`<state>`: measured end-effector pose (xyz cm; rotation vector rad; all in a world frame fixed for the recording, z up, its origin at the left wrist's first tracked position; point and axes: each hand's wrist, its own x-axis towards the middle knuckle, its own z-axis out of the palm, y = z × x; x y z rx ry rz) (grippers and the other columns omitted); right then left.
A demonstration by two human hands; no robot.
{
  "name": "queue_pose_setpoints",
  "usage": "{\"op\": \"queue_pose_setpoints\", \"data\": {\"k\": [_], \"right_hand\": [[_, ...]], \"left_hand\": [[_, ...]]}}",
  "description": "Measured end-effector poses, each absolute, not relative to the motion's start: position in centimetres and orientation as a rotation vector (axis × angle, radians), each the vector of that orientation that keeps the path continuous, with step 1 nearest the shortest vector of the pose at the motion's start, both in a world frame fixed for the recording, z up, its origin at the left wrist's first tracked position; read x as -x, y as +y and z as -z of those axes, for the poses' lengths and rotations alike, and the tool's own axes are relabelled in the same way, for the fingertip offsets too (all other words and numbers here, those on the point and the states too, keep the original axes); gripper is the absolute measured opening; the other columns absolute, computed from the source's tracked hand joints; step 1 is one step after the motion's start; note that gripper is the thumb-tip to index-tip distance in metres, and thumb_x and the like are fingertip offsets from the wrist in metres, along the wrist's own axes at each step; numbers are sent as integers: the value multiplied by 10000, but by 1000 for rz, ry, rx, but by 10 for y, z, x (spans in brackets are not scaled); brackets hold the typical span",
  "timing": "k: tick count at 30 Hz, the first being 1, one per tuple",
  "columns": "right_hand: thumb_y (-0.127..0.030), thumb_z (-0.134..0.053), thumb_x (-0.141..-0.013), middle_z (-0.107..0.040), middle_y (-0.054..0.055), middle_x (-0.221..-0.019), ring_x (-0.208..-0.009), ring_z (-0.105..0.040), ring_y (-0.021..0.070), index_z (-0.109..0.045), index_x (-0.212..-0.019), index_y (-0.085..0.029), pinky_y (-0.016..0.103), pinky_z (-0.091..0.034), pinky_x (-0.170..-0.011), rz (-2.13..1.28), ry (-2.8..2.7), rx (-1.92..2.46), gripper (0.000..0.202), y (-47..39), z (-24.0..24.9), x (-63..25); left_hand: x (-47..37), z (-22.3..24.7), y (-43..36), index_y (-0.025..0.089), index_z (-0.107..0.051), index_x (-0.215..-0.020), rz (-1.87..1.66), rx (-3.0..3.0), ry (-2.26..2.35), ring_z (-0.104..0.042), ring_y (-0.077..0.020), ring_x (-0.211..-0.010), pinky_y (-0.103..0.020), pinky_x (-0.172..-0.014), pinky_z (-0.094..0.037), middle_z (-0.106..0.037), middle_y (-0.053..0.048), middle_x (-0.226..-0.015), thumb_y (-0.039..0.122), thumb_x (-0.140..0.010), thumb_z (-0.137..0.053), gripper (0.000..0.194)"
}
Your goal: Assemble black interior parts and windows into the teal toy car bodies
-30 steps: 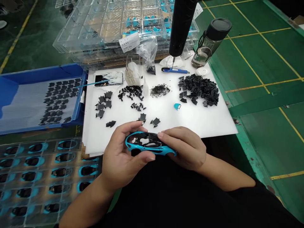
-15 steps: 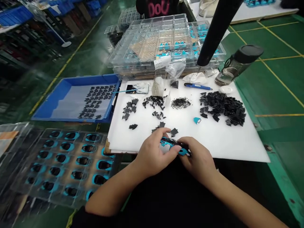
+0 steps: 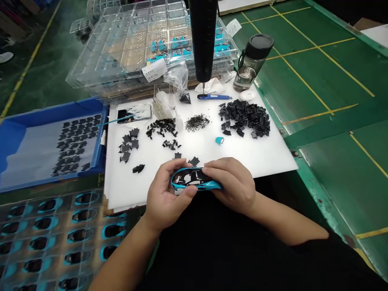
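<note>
Between my two hands is a toy car body, bright blue with a black inside, held just over the front edge of the white work board. My left hand grips its left end, thumb along the near side. My right hand wraps round the right end, fingers on top, hiding that part. Just beyond the car lie a few flat black plastic pieces. A small blue part rests alone farther up the board, near a large heap of black plastic parts.
Tiny screws form a pile mid-board. Above hangs a black electric screwdriver; behind it lie a blue utility knife and a water bottle. A blue tray and clear trays of car bodies flank the left.
The car has turned in my hands and now lies level, its black inside showing. My right hand has moved over its right end. The view has shifted right.
</note>
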<state>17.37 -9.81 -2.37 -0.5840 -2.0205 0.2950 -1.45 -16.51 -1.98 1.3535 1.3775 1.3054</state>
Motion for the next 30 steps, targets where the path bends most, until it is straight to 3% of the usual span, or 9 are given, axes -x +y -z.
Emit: {"op": "queue_pose_setpoints", "data": {"k": [7, 21, 30], "right_hand": [[-170, -605, -915, -747, 152, -1009, -908, -692, 238, -669, -1120, -130, 382, -613, -757, -183, -1984, 526, 218, -106, 18, -176], [-218, -623, -925, -749, 143, -1034, -892, -708, 237, -648, -1160, -163, 378, -620, -722, -148, -1996, 467, 243, -126, 4, -180], [-189, -626, -908, -743, 160, -1038, -913, -710, 241, -643, -1144, -145, 400, -626, -763, -184, -1971, 412, 241, -135, -5, -180]], "left_hand": [[8, 9, -171, 232, -563, -1276, -1376, -1362, 1321, -643, -201, -1129, -299, -944, -562, -653, -74, -1191, 265, -804, -763, 514], [10, -4, -195, 232, -565, -1287, -1451, -1526, 1346, -626, -227, -1128, -381, -1020, -525, -635, -77, -1207, 257, -776, -783, 556], [9, -12, -209, 240, -566, -1310, -1518, -1572, 1344, -634, -210, -1127, -323, -989, -539, -651, -58, -1196, 246, -752, -821, 614]]}}
